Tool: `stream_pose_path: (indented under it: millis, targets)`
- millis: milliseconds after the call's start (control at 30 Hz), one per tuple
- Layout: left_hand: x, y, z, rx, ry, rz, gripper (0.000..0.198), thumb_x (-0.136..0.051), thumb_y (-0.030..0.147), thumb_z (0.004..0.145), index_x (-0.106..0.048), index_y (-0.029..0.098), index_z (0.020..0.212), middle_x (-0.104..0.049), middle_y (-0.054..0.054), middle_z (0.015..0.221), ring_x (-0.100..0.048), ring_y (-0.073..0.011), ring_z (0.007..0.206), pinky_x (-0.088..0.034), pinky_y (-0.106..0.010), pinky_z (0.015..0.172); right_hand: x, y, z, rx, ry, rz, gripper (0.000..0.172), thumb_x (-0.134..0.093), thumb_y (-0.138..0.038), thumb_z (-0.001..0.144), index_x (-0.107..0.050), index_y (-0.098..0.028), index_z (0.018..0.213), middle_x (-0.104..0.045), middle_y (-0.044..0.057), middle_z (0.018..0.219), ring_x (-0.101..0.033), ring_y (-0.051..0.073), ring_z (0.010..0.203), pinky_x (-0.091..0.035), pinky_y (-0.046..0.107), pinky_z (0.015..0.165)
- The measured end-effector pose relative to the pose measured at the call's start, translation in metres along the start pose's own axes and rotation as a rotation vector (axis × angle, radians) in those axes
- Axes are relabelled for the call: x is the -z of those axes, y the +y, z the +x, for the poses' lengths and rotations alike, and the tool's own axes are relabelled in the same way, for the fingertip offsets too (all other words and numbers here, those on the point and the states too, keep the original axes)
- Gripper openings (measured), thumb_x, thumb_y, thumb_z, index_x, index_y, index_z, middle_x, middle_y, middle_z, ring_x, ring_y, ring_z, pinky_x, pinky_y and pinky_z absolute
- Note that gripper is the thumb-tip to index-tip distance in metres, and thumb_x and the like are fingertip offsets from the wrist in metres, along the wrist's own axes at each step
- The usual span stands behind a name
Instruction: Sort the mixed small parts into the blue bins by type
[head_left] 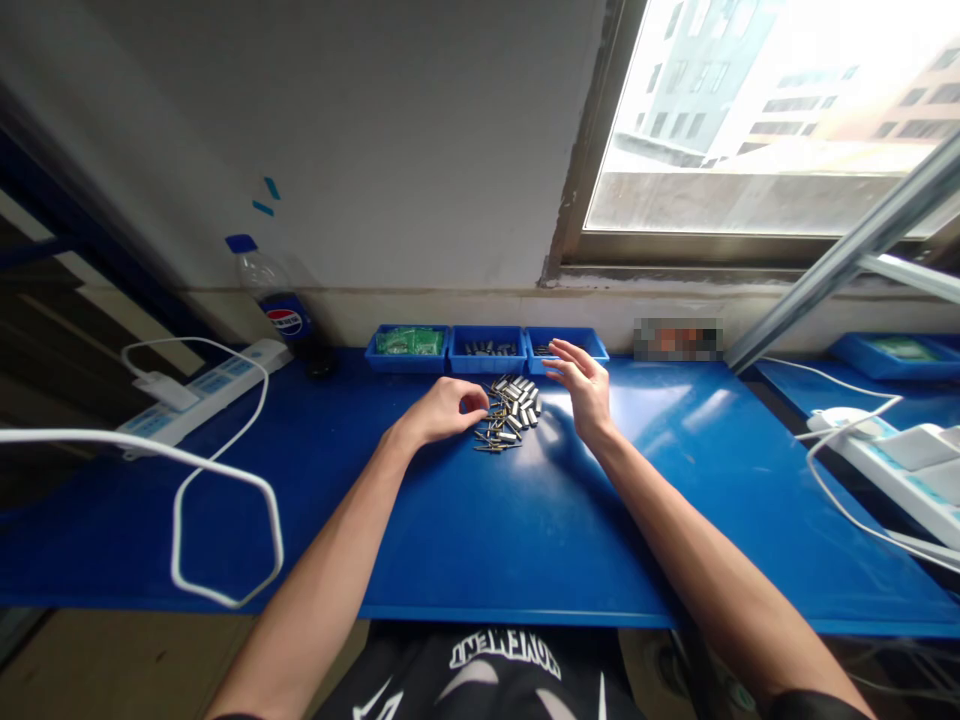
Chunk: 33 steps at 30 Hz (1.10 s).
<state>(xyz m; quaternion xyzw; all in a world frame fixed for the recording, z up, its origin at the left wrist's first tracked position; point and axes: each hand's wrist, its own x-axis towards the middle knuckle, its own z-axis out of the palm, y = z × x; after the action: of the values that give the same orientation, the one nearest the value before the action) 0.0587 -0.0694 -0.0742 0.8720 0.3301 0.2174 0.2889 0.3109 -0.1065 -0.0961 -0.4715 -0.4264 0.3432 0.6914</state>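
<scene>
My left hand (442, 410) is curled, thumb and forefinger pinched at the edge of the pile of small metal parts (511, 415), which lies between both hands' fingertips; I cannot tell whether they grip one. My right hand (583, 388) hovers beside it with fingers spread loose, probably to leave the pile in clear view.

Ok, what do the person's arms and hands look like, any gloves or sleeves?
No gloves: left hand and right hand are bare, with no ring, watch or band showing. Both forearms are uncovered; a dark sleeve edge just shows on the right arm at the bottom of the picture.
</scene>
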Motion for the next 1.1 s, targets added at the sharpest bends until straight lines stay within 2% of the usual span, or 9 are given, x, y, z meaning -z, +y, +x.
stream_pose_path:
  millis: [133,333,533,733,800,900,1000,1100]
  targets:
    - [0.001,0.0,-0.002,0.017,-0.085,-0.025,0.012,-0.068,0.024,0.084,-0.078,0.017,0.088,-0.078,-0.003,0.084,-0.071,-0.0156,0.074,-0.052,-0.023,0.069,0.001,0.001,0.0,-0.03,0.004,-0.012,0.038,-0.072,-0.041,0.078,-0.073,-0.022,0.11,-0.076,0.01,0.12,-0.075,0.025,0.09,-0.06,0.041,0.082]
    - [0.004,0.0,-0.003,0.006,-0.138,-0.053,0.009,-0.072,0.026,0.08,-0.077,0.019,0.082,-0.076,-0.003,0.078,-0.069,-0.0162,0.069,-0.051,-0.024,0.063,-0.002,0.002,-0.006,-0.048,-0.063,-0.038,0.028,-0.071,-0.041,0.079,-0.074,-0.022,0.1,-0.077,0.007,0.108,-0.072,0.021,0.08,-0.058,0.037,0.074]
    - [0.003,-0.005,-0.002,-0.073,-0.134,0.014,0.005,-0.073,0.022,0.079,-0.076,0.019,0.076,-0.072,-0.004,0.077,-0.064,-0.0154,0.067,-0.048,-0.024,0.062,-0.002,0.004,-0.006,-0.04,-0.088,-0.062,0.028,-0.07,-0.043,0.081,-0.074,-0.023,0.101,-0.076,0.007,0.108,-0.07,0.02,0.079,-0.056,0.035,0.074]
    - [0.003,-0.004,-0.003,-0.056,-0.129,0.022,0.009,-0.068,0.023,0.085,-0.071,0.019,0.078,-0.071,-0.003,0.077,-0.063,-0.016,0.067,-0.047,-0.024,0.061,-0.004,0.003,-0.009,-0.042,-0.132,-0.042,0.027,-0.072,-0.041,0.082,-0.075,-0.021,0.1,-0.078,0.006,0.099,-0.068,0.018,0.074,-0.054,0.034,0.071]
    - [0.003,-0.001,-0.002,-0.036,-0.096,-0.025,0.01,-0.065,0.026,0.088,-0.071,0.019,0.083,-0.073,-0.003,0.08,-0.066,-0.0163,0.07,-0.05,-0.025,0.064,-0.006,0.002,-0.011,-0.039,-0.169,-0.051,0.028,-0.071,-0.042,0.083,-0.076,-0.021,0.101,-0.077,0.005,0.091,-0.066,0.018,0.072,-0.054,0.034,0.071]
    - [0.0,0.006,0.0,-0.055,0.057,-0.111,0.01,-0.066,0.028,0.09,-0.071,0.019,0.089,-0.076,-0.002,0.086,-0.071,-0.0169,0.078,-0.055,-0.026,0.075,-0.009,-0.003,-0.015,-0.059,-0.256,-0.094,0.027,-0.072,-0.046,0.084,-0.077,-0.022,0.097,-0.074,0.003,0.08,-0.063,0.018,0.067,-0.053,0.034,0.067]
    - [-0.005,0.012,0.003,-0.086,0.216,-0.158,0.009,-0.07,0.027,0.088,-0.07,0.019,0.089,-0.077,-0.002,0.087,-0.073,-0.0176,0.081,-0.057,-0.028,0.081,-0.013,-0.01,-0.019,-0.124,-0.374,-0.13,0.031,-0.075,-0.052,0.082,-0.078,-0.024,0.096,-0.073,0.003,0.078,-0.063,0.019,0.064,-0.052,0.035,0.063]
    - [-0.008,0.016,0.005,-0.095,0.271,-0.172,0.009,-0.071,0.027,0.086,-0.069,0.019,0.087,-0.077,-0.002,0.085,-0.074,-0.0178,0.08,-0.059,-0.028,0.079,-0.016,-0.013,-0.022,-0.149,-0.45,-0.125,0.033,-0.081,-0.052,0.078,-0.079,-0.024,0.096,-0.075,0.003,0.079,-0.066,0.021,0.069,-0.054,0.035,0.068]
